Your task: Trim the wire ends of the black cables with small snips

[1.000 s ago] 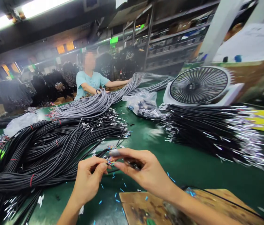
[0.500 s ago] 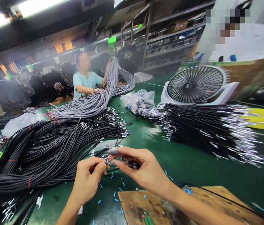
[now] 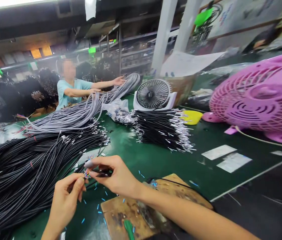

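Between my two hands is the end of a black cable, its thin coloured wires (image 3: 87, 173) fanned out. My left hand (image 3: 67, 195) pinches the cable just below the wires. The thumb and forefinger of my right hand (image 3: 113, 175) close on the wire tips, and a grey cover sits on one fingertip. A small dark tool (image 3: 105, 173) is tucked inside my right palm; its kind is mostly hidden. Bundles of black cables (image 3: 38, 166), bound with red ties, lie left of my hands. Small blue offcuts (image 3: 98, 206) are scattered beneath them.
A stained wooden board (image 3: 120, 213) with a green-handled tool (image 3: 128, 229) lies in front. Beyond are cut black cables (image 3: 163, 128), a white fan (image 3: 153, 95) and a plastic bag (image 3: 117, 110). A pink fan (image 3: 256, 96) stands right. Across the table, a person (image 3: 72, 88) handles grey cables (image 3: 65, 118).
The view has swung to the right, bringing the pink fan and paper slips into sight. My hands keep their pinch on the wires. The co-worker's arm has stretched out along the grey cables.
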`<state>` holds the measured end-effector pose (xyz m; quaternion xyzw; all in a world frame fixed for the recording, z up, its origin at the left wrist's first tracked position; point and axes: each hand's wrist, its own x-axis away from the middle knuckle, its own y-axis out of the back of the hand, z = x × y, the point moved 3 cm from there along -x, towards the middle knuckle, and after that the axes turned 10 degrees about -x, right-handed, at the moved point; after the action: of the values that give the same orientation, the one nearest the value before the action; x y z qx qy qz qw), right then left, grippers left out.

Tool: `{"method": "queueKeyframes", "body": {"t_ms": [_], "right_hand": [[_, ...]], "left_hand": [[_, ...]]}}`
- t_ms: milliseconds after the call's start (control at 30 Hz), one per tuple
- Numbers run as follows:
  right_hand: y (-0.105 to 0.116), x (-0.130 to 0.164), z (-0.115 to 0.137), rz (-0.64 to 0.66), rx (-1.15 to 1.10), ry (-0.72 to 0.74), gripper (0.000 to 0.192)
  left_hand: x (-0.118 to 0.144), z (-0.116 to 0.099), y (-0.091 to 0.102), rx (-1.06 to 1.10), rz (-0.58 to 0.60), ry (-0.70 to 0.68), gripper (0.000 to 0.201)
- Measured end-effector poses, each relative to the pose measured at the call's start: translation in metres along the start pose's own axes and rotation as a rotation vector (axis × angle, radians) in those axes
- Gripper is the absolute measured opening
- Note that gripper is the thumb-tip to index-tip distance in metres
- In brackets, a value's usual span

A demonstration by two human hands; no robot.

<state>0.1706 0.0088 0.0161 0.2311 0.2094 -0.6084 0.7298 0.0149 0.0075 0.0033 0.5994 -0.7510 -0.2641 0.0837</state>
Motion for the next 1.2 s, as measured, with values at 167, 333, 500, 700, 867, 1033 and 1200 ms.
{"method": "queueKeyframes", "body": {"t_ms": [167,333,500,700,867,1033,1200], "right_hand": [[0.0,-0.001,0.003,0.006,0.0,0.004,0.015],[-0.001,-0.002,0.005,-0.011,0.04,0.03,0.013],[-0.003,-0.001,0.006,0.057,0.114,0.087,0.011],[-0.002,0.0,0.005,0.089,0.125,0.093,0.013],[-0.002,0.001,0.001,0.094,0.085,0.024,0.017],[-0.002,0.002,-0.001,0.094,0.072,-0.011,0.021],[-0.001,0.004,-0.002,0.069,0.054,-0.045,0.033]], "left_hand": [[0.0,0.002,0.0,-0.016,0.008,0.013,0.04],[0.002,-0.004,0.002,-0.033,-0.008,0.017,0.042],[0.004,-0.013,0.004,-0.06,-0.051,0.004,0.041],[0.006,-0.012,0.004,-0.062,-0.043,-0.001,0.04],[0.007,-0.01,0.0,-0.05,-0.052,0.013,0.036],[0.007,-0.003,-0.004,-0.055,-0.1,0.006,0.03],[0.006,-0.006,-0.007,-0.079,-0.155,-0.018,0.025]]}}
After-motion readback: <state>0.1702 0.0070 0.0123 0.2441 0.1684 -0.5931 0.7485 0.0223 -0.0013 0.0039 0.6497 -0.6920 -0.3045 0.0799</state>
